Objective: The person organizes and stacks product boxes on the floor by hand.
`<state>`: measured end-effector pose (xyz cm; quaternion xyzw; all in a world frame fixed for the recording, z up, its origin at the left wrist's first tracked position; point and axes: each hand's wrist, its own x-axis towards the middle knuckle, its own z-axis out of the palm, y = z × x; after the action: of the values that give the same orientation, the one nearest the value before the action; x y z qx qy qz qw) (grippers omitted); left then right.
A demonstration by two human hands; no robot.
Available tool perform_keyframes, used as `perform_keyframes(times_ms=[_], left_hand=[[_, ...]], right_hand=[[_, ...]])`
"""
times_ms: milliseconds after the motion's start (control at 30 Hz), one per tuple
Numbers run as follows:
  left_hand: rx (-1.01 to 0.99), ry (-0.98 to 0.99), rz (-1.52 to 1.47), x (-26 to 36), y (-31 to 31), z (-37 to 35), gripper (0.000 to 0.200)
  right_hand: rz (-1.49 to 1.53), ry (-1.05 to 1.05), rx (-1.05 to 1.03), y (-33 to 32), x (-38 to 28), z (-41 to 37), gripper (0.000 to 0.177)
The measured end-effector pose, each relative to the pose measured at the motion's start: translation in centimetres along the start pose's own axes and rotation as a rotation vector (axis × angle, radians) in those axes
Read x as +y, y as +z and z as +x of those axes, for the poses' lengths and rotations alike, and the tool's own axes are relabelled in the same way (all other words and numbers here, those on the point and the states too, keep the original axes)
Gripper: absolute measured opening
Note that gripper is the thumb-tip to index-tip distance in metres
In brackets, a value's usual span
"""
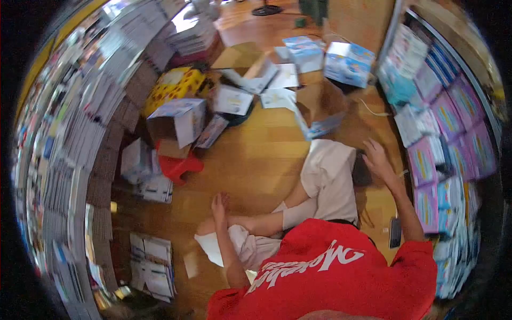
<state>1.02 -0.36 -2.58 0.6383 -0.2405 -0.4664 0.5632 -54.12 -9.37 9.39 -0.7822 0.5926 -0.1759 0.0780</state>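
Note:
I sit cross-legged on the wooden floor in a red shirt and pale trousers. My left hand is by my left knee, fingers raised and nothing visible in them. To the right, my right hand is open with its fingers apart, just beyond my right knee. Close beside that hand is a dark object, whose kind I cannot make out. A dark phone-like slab lies on the floor by my right forearm.
Stacked books line the left side. Pink and blue packs fill shelves at right. Ahead lie open cardboard boxes, blue-white boxes, a yellow spotted bag and a red plastic stool. Another book pile lies at lower left.

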Motion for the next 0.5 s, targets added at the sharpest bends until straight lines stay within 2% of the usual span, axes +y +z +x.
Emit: perform_keyframes(times_ms=[100, 167, 200, 267, 300, 333, 367, 400, 433, 500], left_hand=[[0.001, 0.071, -0.008, -1.4, -0.2, 1.0, 0.045], [-0.053, 0.11, 0.042, -1.7, -0.6, 1.1, 0.041], [-0.008, 0.085, 0.046, -1.3, -0.3, 0.8, 0.04], [0.082, 0.032, 0.056, -0.9, 0.4, -0.1, 0.038], [0.092, 0.07, 0.064, -0.8, 0.4, -0.2, 0.037], [0.102, 0.107, 0.071, -1.0, 0.4, -0.4, 0.036], [0.111, 0.141, 0.075, -1.2, 0.5, -0.5, 0.036], [0.116, 0.103, 0.064, -1.1, 0.8, -0.5, 0.036], [0.119, 0.067, 0.051, -0.8, 1.0, -0.4, 0.037], [0.106, 0.04, 0.062, -0.5, 1.3, 0.3, 0.038]], right_hand=[[0.065, -0.285, 0.112, 1.4, -6.2, 9.3, 0.069], [-0.074, -0.223, 0.192, 3.9, -9.0, 13.1, 0.055], [-0.139, -0.192, 0.233, 5.4, -9.9, 14.6, 0.049], [-0.23, 0.025, -0.167, 8.3, -9.5, 17.4, 0.027], [-0.285, 0.131, -0.36, 10.0, -9.1, 18.9, 0.018], [-0.259, 0.138, -0.136, 12.8, -8.6, 19.2, 0.01], [-0.228, 0.145, 0.088, 15.9, -7.5, 18.6, 0.014], [-0.154, -0.006, 0.199, 18.5, -5.2, 18.3, 0.013], [-0.076, -0.155, 0.309, 20.2, -3.3, 17.6, 0.012], [0.001, -0.198, 0.299, 17.5, -3.9, 15.2, 0.013]])
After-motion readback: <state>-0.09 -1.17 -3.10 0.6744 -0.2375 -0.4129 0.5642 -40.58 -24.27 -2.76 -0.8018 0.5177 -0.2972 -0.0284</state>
